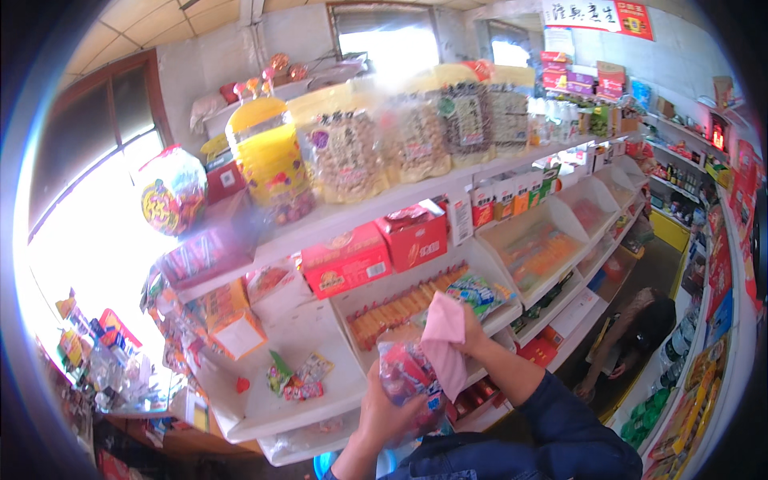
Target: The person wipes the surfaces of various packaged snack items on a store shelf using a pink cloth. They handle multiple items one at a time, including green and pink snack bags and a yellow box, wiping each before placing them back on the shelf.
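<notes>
My left hand (390, 408) grips a clear plastic bag of red-wrapped snacks (409, 371) in front of the shelf. A folded pink cloth (445, 342) is in my right hand (475, 333), hanging down against the bag's upper right side. Just beyond my hands is a white shelf bin (354, 336) with a row of orange-brown snack sticks (396, 303) and a green-and-blue snack packet (477, 295). In the bin to the left lie several small packets (303, 384) and a little red piece (242, 384).
Large pouches (345, 153) and a yellow plastic jar (270, 153) line the top shelf. Red snack boxes (345, 258) stand beneath it. A person (636, 336) crouches low in the aisle at right, beside bottles (678, 345). A cluttered counter (138, 402) is at left.
</notes>
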`<state>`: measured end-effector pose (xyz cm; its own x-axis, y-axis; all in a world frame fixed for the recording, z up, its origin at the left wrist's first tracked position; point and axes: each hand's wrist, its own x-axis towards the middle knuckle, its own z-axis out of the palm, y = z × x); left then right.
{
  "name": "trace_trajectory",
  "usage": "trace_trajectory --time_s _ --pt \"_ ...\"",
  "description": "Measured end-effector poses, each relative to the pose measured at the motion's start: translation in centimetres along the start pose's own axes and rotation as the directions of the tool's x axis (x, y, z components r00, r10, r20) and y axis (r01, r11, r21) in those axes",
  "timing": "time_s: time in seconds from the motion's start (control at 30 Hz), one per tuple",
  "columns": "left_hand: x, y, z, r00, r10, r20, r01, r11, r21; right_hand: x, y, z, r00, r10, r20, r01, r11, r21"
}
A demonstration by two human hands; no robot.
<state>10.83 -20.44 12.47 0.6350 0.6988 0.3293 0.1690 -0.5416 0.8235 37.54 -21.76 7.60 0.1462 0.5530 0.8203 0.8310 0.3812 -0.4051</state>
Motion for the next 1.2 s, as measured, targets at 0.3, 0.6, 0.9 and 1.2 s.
trace_trajectory --time_s 0.3,0.6,0.9,1.2 --pt "0.7 -4.3 -1.0 0.969 -0.022 -0.245 -0.023 0.983 -0.180 5.0 -12.2 -1.6 0.924 0.160 0.348 -0.206 0.974 0.098" --pt "0.1 -3.6 -1.0 0.942 -0.008 -0.334 -0.079 0.966 -0.246 4.4 -10.5 4.3 0.875 0.286 0.392 -0.417 0.855 0.308" --pt "1.7 -3.8 -1.6 0.915 -0.117 -0.387 -0.004 0.954 -0.299 -2.0 -12.3 7.1 0.970 0.176 0.167 -0.213 0.946 0.246" --pt "1.0 -3.4 -1.5 0.911 -0.145 -0.387 -0.028 0.912 -0.409 5.3 -2.7 2.7 0.972 0.227 0.067 -0.217 0.741 0.636"
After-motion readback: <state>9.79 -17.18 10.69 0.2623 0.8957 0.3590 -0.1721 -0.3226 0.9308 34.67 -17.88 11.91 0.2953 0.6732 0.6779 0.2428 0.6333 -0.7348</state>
